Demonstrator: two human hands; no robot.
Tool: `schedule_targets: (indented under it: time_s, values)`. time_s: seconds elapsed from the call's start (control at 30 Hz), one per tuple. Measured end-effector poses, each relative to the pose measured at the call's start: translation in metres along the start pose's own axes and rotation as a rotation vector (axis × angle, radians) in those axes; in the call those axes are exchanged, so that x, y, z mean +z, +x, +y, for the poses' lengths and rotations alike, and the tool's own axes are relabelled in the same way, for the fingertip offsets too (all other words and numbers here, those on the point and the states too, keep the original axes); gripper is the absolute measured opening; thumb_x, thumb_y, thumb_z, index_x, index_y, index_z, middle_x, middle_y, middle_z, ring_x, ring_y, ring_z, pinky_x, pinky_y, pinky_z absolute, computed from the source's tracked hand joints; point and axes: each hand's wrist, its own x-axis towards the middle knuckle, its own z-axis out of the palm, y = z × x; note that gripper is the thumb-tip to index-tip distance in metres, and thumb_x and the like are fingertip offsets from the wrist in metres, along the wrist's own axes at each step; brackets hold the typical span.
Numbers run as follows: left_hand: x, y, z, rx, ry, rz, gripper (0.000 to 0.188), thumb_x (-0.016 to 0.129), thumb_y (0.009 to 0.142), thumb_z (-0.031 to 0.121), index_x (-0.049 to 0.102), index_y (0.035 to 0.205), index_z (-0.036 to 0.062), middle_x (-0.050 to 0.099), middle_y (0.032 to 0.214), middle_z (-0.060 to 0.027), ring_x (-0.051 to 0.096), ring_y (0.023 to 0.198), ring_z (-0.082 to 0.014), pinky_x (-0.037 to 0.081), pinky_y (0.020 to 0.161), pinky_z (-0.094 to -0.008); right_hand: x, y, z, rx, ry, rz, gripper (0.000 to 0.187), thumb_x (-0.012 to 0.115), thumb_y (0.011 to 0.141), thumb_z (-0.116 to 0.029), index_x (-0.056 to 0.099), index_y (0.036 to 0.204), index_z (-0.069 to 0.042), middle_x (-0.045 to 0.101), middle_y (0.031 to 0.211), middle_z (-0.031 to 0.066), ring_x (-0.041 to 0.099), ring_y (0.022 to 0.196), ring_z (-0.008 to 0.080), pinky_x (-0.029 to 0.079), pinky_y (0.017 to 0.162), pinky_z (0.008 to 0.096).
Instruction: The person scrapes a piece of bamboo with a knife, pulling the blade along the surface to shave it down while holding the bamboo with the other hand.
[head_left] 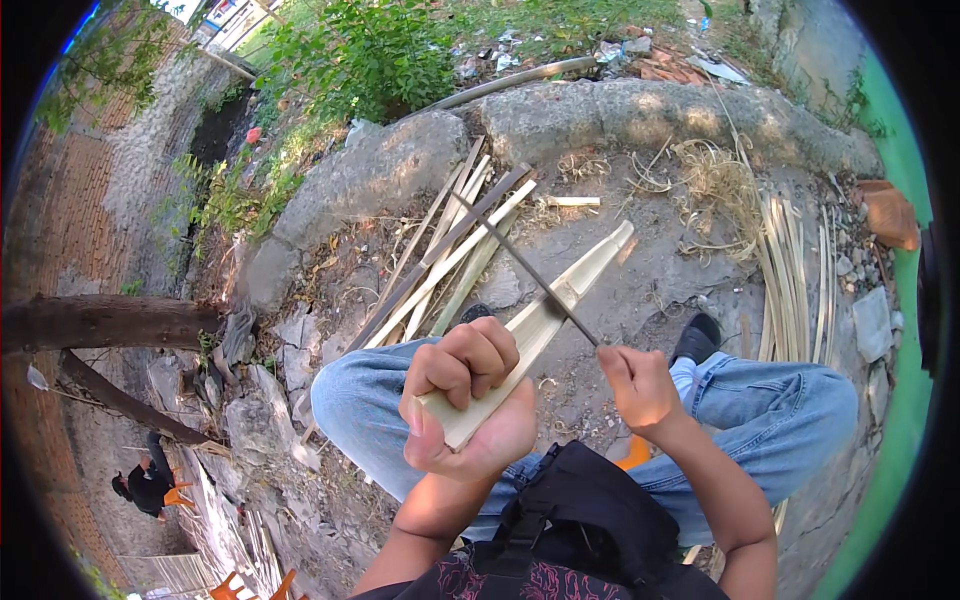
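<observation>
My left hand (465, 385) is closed round the near end of a split bamboo piece (535, 340), pale and wide, with a node partway along. It points away from me, a little to the right, toward the ground. My right hand (640, 390) grips the near end of a long, narrow, dark knife (525, 265). The blade slants up to the left and crosses over the bamboo near its node. Its handle is hidden inside my fist, and whether the edge touches the bamboo I cannot tell.
Bamboo strips (450, 250) lie in a pile ahead left; a bundle of strips (785, 270) lies at the right. Curly shavings (715, 190) are heaped near a low stone ledge (640, 120). A tree trunk (110, 322) and another person (150, 485) are at the left.
</observation>
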Motion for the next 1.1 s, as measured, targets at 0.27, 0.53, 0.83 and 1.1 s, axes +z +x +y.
schedule_targets:
  time_s: [0.27, 0.53, 0.83, 1.1]
  values:
    - [-0.001, 0.009, -0.006, 0.089, 0.036, 0.022, 0.035, 0.046, 0.075, 0.039, 0.029, 0.063, 0.0108, 0.028, 0.054, -0.0022, 0.025, 0.048, -0.0124, 0.021, 0.048, -0.0272, 0.010, 0.011, 0.057, 0.337, 0.163, 0.058, 0.063, 0.044, 0.092, -0.049, 0.044, 0.056, 0.004, 0.033, 0.048, 0.0103, 0.033, 0.051, 0.0131, 0.029, 0.047, 0.0353]
    - [0.005, 0.011, -0.003, 0.165, 0.116, 0.006, 0.024, 0.036, 0.082, 0.030, 0.029, 0.067, 0.0131, 0.027, 0.059, -0.0005, 0.028, 0.054, -0.0118, 0.024, 0.053, -0.0279, 0.005, 0.000, 0.028, 0.268, 0.110, 0.055, 0.066, 0.043, 0.090, -0.056, 0.049, 0.059, 0.002, 0.037, 0.045, 0.0099, 0.038, 0.046, 0.0161, 0.032, 0.046, 0.0363]
    - [0.003, 0.007, 0.002, 0.077, 0.113, -0.070, 0.031, 0.043, 0.082, 0.032, 0.027, 0.063, 0.0138, 0.028, 0.053, -0.0008, 0.025, 0.048, -0.0102, 0.022, 0.050, -0.0265, 0.005, -0.001, -0.008, 0.053, 0.123, -0.069, 0.060, 0.047, 0.090, -0.050, 0.052, 0.057, 0.000, 0.042, 0.043, 0.0140, 0.041, 0.039, 0.0263, 0.033, 0.042, 0.0376]
    - [0.008, 0.005, -0.005, 0.111, 0.074, 0.054, 0.030, 0.043, 0.079, 0.030, 0.025, 0.061, 0.0134, 0.025, 0.052, 0.0000, 0.023, 0.046, -0.0097, 0.022, 0.048, -0.0267, 0.007, -0.012, -0.024, 0.042, 0.113, -0.074, 0.055, 0.048, 0.092, -0.044, 0.052, 0.064, 0.003, 0.040, 0.045, 0.0141, 0.036, 0.043, 0.0166, 0.034, 0.044, 0.0342]
